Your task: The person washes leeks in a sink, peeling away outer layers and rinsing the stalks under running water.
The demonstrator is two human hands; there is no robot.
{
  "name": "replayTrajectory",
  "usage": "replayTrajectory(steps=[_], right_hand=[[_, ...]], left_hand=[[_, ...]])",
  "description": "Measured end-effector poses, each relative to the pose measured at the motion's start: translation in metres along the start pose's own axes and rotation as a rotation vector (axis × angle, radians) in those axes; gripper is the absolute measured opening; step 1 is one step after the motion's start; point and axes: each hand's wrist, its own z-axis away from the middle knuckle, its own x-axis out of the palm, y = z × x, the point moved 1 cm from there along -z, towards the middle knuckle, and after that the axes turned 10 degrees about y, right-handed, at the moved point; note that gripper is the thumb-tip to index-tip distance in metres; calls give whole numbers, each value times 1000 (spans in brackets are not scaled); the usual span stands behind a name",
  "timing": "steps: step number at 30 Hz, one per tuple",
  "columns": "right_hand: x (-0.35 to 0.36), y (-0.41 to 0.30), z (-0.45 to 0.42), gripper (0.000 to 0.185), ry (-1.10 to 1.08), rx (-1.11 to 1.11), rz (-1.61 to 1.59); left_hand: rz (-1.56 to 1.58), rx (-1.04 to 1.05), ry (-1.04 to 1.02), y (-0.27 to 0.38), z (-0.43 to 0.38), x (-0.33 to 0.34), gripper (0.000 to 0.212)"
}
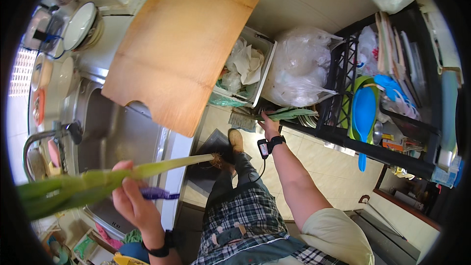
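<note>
A long leek-like stalk (165, 165) with a pale base and green leaves lies across my left hand (134, 195), which grips it by the middle above the sink's edge. Its root tuft (217, 160) points toward the floor side. From behind the same hand a purple printed strip (160, 193) sticks out; whether the fingers hold it too is unclear. My right hand (270, 125) reaches to the front of a black rack and touches long green leaves (289, 113). How firmly its fingers close on them is hidden.
A large wooden board (184, 48) spans the counter beside the steel sink (125, 140). Next to it are a waste bin (270, 62) with crumpled paper and a clear plastic bag (301, 66). On the black rack (335, 136) hangs a blue ladle (363, 114). The faucet (70, 132) stands left.
</note>
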Motion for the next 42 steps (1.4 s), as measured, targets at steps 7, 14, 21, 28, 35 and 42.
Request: replayTrajectory(steps=[7, 14, 21, 28, 35, 42], right_hand=[[-16, 40, -92, 47, -3, 5, 92], [-16, 46, -136, 27, 281, 133, -273], [2, -12, 6, 26, -42, 86, -89], [34, -195, 239, 46, -684, -786, 367], [37, -230, 223, 20, -455, -988, 428], [-1, -250, 209, 17, -192, -982, 461]], left_hand=[[154, -93, 4, -28, 0, 21, 34], [123, -79, -33, -32, -3, 46, 34], [-28, 59, -62, -13, -9, 63, 27], [4, 60, -470, 15, -7, 125, 21], [220, 267, -458, 30, -6, 204, 22], [-106, 462, -485, -51, -20, 303, 27]])
